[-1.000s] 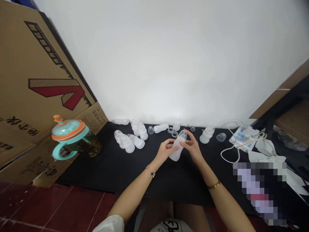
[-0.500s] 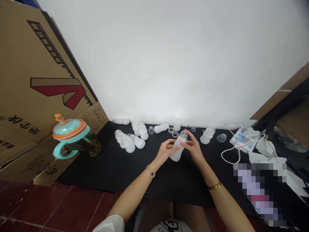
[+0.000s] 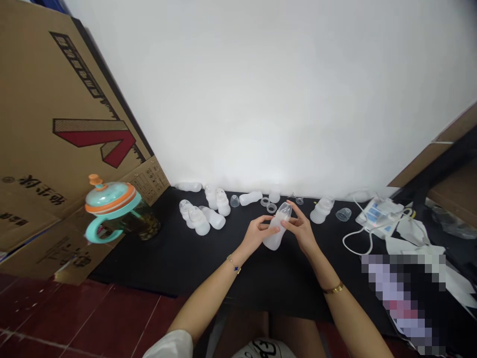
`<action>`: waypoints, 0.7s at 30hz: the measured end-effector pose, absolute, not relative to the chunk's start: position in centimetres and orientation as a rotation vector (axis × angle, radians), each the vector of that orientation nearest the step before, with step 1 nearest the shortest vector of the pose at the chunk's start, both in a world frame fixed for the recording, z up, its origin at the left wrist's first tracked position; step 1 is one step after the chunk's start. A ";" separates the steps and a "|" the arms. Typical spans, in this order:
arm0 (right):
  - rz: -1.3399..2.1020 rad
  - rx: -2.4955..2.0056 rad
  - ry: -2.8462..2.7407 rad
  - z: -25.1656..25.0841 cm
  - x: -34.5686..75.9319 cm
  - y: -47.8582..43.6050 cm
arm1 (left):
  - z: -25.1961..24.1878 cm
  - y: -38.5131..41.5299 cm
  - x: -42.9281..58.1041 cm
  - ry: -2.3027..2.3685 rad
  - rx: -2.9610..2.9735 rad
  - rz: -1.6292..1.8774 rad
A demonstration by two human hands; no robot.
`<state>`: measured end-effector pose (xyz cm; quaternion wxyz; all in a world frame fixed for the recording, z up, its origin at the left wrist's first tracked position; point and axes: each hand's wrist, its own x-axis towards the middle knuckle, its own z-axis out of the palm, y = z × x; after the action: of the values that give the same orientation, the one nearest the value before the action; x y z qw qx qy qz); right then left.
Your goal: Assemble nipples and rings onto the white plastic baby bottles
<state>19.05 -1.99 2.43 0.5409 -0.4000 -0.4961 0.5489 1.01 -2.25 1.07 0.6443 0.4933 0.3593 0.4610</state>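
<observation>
We find both hands occupied with one white bottle (image 3: 274,240), positioned over the black table (image 3: 179,263) directly before the wearer. Its clear cap (image 3: 285,211) points up and away toward the right; we cannot tell whether the base rests on the table.

The left hand (image 3: 258,232) grasps the bottle from the left, its thumb on the near face, in a hold that we judge to steady the body. The right hand (image 3: 300,226) grips the upper part from the right, thumb near the foot of the clear cap and a finger extended along its far side. We judge that this higher hold gives control of the top, and that the tilt keeps the join within the wearer's sight.

We note a bottle cluster (image 3: 199,221) to the left, some of its members lying down, and a capped bottle (image 3: 321,210) to the right. Two ring collars (image 3: 271,208) lie near each other beyond the hands, with a lying bottle (image 3: 251,198) beside them. Loose parts sit mostly toward the wall (image 3: 261,109), which appears to leave working room at the near edge. A turquoise-lidded jug (image 3: 122,211) stands beside the carton (image 3: 85,164), well apart from the hands.
</observation>
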 end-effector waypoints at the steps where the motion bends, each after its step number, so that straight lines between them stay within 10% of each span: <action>1: 1.305 -0.947 -1.181 2.4 19.1 -2.0 | 1.1 -2.2 1.0 0.816 1.123 1.048; 21: 1.262 -0.958 -1.216 2.0 19.1 -1.9 | 1.3 -2.4 1.0 0.817 1.128 1.048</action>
<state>19.05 -1.91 2.05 0.5413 -0.4033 -0.5118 0.5314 0.98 -2.35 1.32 0.6435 0.4954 0.3589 0.4601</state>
